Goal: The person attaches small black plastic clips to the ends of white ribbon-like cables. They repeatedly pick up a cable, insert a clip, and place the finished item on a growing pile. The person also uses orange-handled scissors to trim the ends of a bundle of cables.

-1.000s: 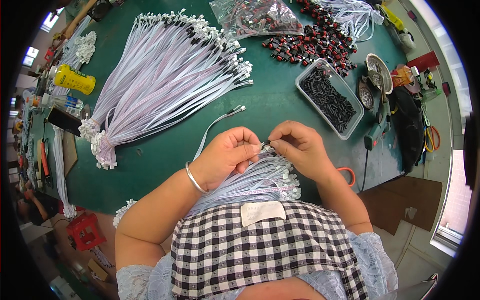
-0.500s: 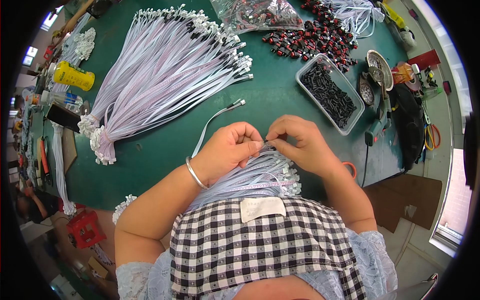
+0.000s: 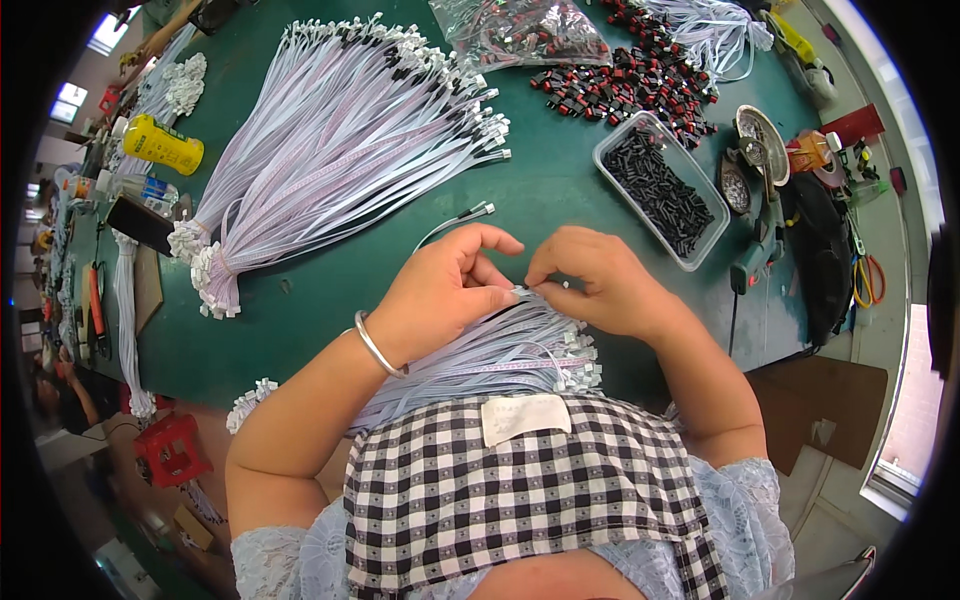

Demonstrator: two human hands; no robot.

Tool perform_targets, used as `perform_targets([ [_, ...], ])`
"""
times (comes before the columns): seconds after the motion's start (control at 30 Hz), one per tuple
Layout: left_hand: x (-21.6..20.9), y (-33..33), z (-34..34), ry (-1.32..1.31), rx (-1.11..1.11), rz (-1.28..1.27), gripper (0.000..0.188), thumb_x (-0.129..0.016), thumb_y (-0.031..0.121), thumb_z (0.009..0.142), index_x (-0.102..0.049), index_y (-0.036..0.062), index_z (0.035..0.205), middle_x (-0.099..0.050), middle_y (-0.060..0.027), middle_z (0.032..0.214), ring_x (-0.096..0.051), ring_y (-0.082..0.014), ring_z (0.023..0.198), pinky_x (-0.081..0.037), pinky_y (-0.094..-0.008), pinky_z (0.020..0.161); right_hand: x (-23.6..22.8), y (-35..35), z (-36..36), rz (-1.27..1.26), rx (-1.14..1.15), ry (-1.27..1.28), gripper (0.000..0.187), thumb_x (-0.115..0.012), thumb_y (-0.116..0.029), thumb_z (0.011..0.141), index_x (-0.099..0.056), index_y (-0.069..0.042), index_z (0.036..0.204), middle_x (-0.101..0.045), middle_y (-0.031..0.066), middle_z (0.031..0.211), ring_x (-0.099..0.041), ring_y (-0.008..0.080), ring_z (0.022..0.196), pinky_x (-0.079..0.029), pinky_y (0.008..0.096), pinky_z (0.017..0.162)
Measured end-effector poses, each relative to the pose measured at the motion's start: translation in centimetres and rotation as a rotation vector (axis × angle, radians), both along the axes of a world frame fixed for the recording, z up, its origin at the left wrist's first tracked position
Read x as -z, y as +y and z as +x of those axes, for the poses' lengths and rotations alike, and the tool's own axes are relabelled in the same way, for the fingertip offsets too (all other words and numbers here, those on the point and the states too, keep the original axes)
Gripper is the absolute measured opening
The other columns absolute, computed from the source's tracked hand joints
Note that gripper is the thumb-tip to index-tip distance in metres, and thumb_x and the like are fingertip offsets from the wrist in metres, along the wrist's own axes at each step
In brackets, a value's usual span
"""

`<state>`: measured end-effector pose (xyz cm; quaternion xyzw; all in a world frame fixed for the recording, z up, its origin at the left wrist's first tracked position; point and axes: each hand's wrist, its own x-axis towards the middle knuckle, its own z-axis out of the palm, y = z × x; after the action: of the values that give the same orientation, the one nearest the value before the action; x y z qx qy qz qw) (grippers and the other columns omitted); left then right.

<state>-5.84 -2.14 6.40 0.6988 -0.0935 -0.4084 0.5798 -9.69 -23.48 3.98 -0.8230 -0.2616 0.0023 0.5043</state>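
Note:
My left hand (image 3: 450, 275), with a silver bangle at its wrist, pinches the end of a white flat cable between thumb and a bent finger; the index finger arches above. Close by on the right, my right hand (image 3: 590, 278) has thumb and fingertips together at that cable end; what they pinch is too small to make out. Below both hands lies a bundle of white flat cables (image 3: 480, 360) with white connectors, partly over my checked apron. One cable with black sleeves and a white connector (image 3: 487, 209) lies beyond my left hand.
A large fan of white cables (image 3: 340, 150) covers the table's far left. At right stand a clear tub (image 3: 718, 235) of black sleeves, a metal dish (image 3: 762, 125) and a green-handled tool (image 3: 750, 265). Red-and-black parts (image 3: 640, 85) lie piled at the back, beside a plastic bag (image 3: 520, 35).
My left index finger has lifted away from the thumb. The cable beyond my left hand is now more covered by it. The view has shifted slightly.

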Motion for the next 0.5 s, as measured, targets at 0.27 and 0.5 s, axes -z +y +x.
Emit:
perform_targets([
  [0.27, -0.5, -0.4, 0.4, -0.287, -0.025, 0.102, 0.033, -0.068, -0.003, 0.078, -0.058, 0.0014, 0.110, -0.068, -0.0054, 0.082, -0.063, -0.0079, 0.074, -0.050, -0.0220, 0.068, -0.3, 0.6, 0.5, 0.034, 0.104, 0.267, 0.015, -0.065, -0.006, 0.078, -0.065, -0.007, 0.093, -0.066, 0.0076, 0.078, -0.062, 0.0287, 0.072, -0.050, 0.0385, 0.065],
  [0.5, 3.3, -0.5, 5.2, -1.014, 0.072, 0.289, 0.015, -0.068, 0.002, 0.075, -0.063, 0.0029, 0.090, -0.065, -0.0092, 0.076, -0.063, -0.0211, 0.067, -0.049, -0.0312, 0.063, -1.4, 2.5, -0.7, -0.348, 0.283, -0.053, 0.029, -0.071, -0.018, 0.078, -0.061, -0.005, 0.102, -0.063, 0.0103, 0.106, -0.059, 0.0304, 0.099, -0.048, 0.0397, 0.080],
])
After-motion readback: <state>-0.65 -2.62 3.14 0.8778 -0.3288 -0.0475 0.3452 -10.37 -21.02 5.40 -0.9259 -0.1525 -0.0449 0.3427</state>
